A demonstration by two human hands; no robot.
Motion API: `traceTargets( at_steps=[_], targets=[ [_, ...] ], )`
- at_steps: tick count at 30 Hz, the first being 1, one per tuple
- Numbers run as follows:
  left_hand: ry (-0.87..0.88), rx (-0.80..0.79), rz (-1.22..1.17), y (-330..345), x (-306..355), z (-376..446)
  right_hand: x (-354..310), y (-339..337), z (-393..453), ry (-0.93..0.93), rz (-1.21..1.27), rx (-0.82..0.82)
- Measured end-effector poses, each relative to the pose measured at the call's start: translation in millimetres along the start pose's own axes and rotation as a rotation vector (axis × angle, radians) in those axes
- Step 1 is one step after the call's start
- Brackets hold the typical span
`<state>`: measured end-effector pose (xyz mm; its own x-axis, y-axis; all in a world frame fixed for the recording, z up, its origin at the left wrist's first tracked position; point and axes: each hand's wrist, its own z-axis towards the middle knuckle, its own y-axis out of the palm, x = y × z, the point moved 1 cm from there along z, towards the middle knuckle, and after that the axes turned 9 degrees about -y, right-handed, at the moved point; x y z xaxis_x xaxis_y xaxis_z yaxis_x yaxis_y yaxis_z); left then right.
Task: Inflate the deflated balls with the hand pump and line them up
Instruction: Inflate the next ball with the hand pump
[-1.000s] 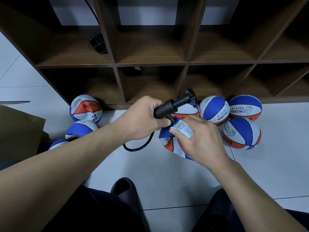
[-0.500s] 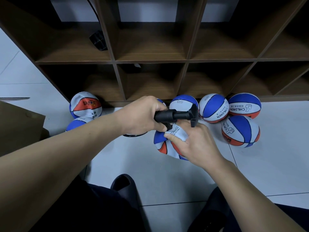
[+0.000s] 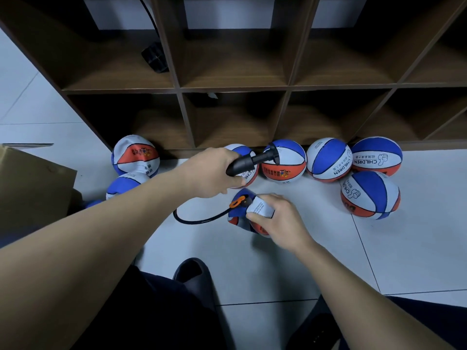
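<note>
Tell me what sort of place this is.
Probably a storeroom for children's sports gear, maybe at a school. Wooden cubby shelves line the wall, small balls marked CHILDREN sit on the tiled floor, and a cardboard box stands nearby.

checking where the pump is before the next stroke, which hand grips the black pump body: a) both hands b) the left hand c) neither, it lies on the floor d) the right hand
b: the left hand is curled round the black pump and holds it above the floor, while the right hand rests on the deflated ball where the hose and its orange connector meet it.
</note>
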<state>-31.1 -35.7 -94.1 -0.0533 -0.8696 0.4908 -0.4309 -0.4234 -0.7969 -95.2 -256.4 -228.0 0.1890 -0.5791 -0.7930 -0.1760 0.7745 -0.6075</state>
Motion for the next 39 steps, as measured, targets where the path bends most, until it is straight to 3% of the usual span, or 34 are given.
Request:
traceTargets(
  at_steps=[6, 15, 19, 25, 28, 33, 39],
  targets=[
    [-0.069, -0.071, 0.078, 9, -10, 5, 35, 44, -23, 0.083, -0.091, -0.145],
    [-0.007, -0.022, 0.319, 14, -9, 12, 47, 30, -10, 0.292, 0.072, -0.077],
    [0.0, -0.039, 0.33, 16, -7, 12, 45, 9, -4, 0.355, 0.16, 0.007],
    [0.048, -0.037, 0.343, 18, -2, 10, -4, -33, 11, 0.396, 0.459, 0.28],
    [0.072, -0.032, 0.353, 22, 0, 9, -41, -42, 16, 0.351, 0.57, 0.286],
    [0.104, -0.022, 0.378, 30, 2, 6, -75, -38, 15, 0.235, 0.508, 0.233],
    [0.087, -0.011, 0.42, 34, 0, 8, -62, -33, 18, 0.268, 0.348, 0.285]
  ],
)
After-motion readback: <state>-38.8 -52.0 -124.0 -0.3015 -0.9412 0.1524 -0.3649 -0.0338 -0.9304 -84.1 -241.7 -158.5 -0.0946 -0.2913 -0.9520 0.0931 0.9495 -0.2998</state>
